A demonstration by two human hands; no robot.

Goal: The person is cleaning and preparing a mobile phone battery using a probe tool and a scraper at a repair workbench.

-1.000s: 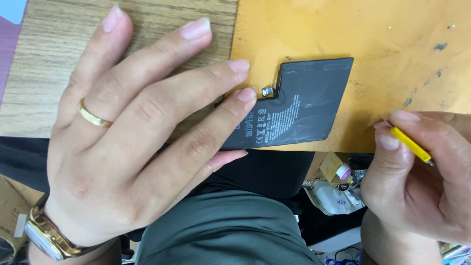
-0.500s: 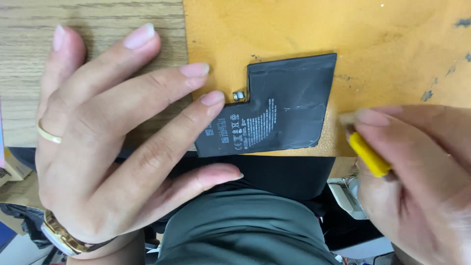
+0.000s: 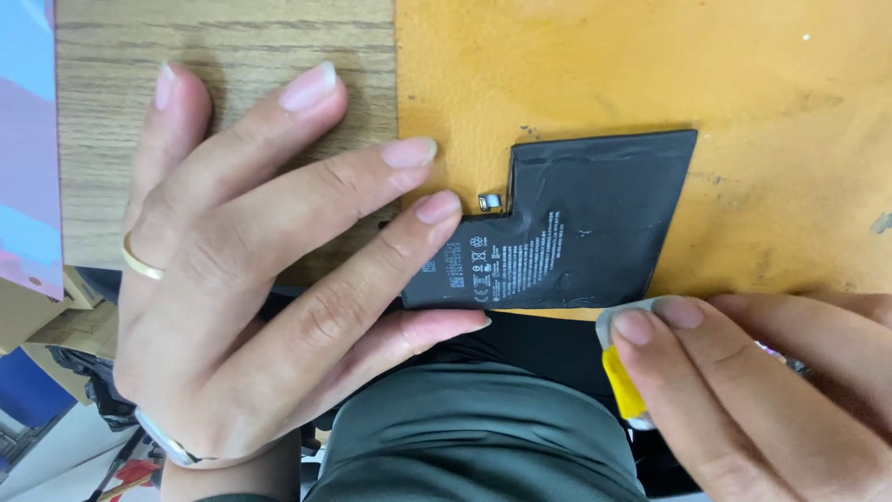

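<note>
A flat black L-shaped battery pack [image 3: 576, 228] lies on the orange mat [image 3: 650, 65], at the mat's near edge, with its notch and a small silver connector tab [image 3: 491, 201] toward the left; the mat sits beside a wooden board [image 3: 232, 37] on the left. The left hand [image 3: 251, 288] is spread flat and wide, holding nothing; its middle fingertips [image 3: 437, 206] rest at the pack's left end, the thumb lying along the near edge below it. The right hand [image 3: 762, 390] comes in from the near right with thumb and forefinger pinched shut on a small yellow tool with a pale rounded tip [image 3: 623, 372], which sits just beside the pack's near edge. The pack looks light and thin, probably a soft foil pouch that dents and creases easily; its wrinkled wrap suggests as much. It seems best taken by its outer edges with flat fingers, kept clear of the connector tab and never bent or pierced.
</note>
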